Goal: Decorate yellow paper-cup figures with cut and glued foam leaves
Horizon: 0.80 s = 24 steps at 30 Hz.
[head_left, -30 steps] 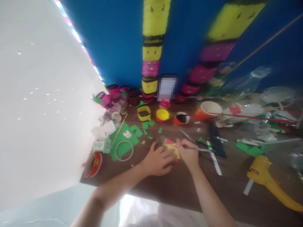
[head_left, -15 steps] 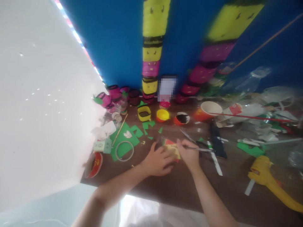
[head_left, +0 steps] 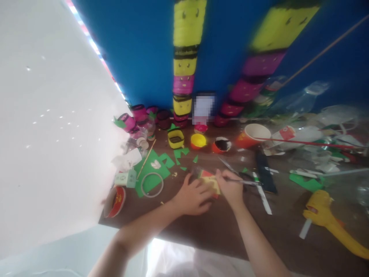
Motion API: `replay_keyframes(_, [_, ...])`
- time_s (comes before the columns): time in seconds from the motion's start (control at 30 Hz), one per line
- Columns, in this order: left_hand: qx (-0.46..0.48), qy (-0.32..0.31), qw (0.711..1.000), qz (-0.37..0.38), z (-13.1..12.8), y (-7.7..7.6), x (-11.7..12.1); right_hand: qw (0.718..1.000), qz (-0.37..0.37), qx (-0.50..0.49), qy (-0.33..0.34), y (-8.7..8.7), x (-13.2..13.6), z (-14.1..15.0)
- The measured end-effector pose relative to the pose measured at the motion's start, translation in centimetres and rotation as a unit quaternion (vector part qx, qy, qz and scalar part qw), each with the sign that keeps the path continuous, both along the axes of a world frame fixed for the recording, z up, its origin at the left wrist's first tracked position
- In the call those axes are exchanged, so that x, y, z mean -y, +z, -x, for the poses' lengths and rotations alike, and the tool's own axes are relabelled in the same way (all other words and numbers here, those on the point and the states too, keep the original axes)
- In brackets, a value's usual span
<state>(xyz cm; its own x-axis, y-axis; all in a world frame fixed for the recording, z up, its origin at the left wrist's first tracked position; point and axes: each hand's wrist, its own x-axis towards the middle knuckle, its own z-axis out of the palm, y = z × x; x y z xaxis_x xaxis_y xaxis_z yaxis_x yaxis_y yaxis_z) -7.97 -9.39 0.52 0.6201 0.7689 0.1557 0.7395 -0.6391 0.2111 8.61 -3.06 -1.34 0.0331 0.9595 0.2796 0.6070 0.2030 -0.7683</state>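
My left hand (head_left: 194, 196) lies with fingers spread over a small piece of yellow paper (head_left: 213, 185), which has a red-orange layer showing at its edges. My right hand (head_left: 232, 190) is closed round a slim pen-like tool (head_left: 248, 182) whose shaft sticks out to the right; its tip is at the paper, and I cannot make out the exact kind. Behind that hand are scissors (head_left: 227, 164), partly hidden. Just beyond my hands stand a cup of yellow paint (head_left: 198, 141) and a cup of black paint (head_left: 221, 144).
Green paper (head_left: 150, 169) and a tape roll (head_left: 142, 184) lie left. A yellow glue gun (head_left: 318, 207) rests at right, near a white strip (head_left: 263, 198). Plastic bottles (head_left: 302, 134) crowd the back right. Painted containers (head_left: 184, 84) stack against the blue wall.
Both hands stay nearly where they were, the left still on the paper and the right still holding the tool. The whole view shifts only very slightly.
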Motion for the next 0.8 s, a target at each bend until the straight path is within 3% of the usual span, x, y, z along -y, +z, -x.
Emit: replay_keyframes(0.8, [-0.019,-0.002,1.0,0.001,0.01,0.1,0.02,1.0,0.001,-0.01,0.009,0.02,-0.08,-0.05])
